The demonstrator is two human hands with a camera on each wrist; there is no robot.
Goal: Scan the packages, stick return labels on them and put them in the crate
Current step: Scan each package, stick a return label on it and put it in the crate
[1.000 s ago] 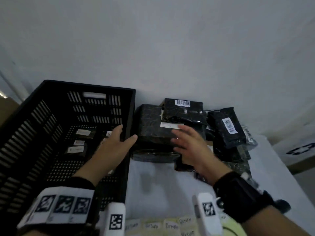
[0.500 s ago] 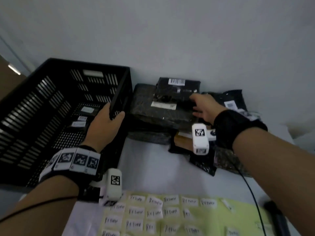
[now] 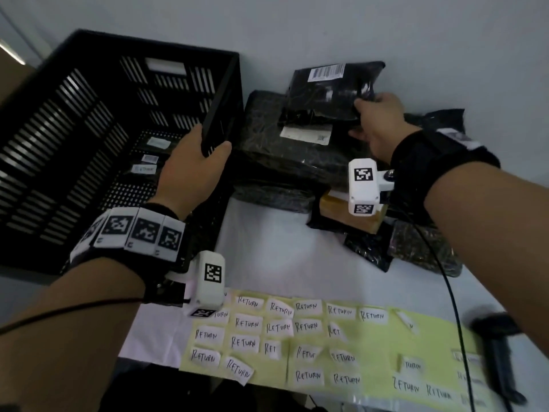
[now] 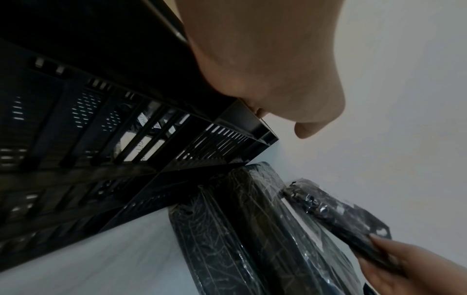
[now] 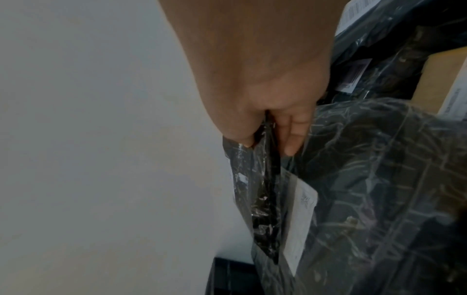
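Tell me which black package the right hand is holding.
The top package of the stack, the one with the barcode label facing up. The right hand pinches its right edge; the larger package beneath it and the others lie untouched.

A table (image 3: 276, 263) with a white covering (image 4: 96, 259) fills the lower half of the view. A plain pale wall (image 3: 312, 28) rises straight from the table's far edge. It also fills much of both wrist views (image 5: 101, 119). A thin black cable (image 3: 444, 281) trails across the table's right part toward its near edge. Beyond the table's left end is a brown surface (image 3: 9, 81), too cropped to identify.
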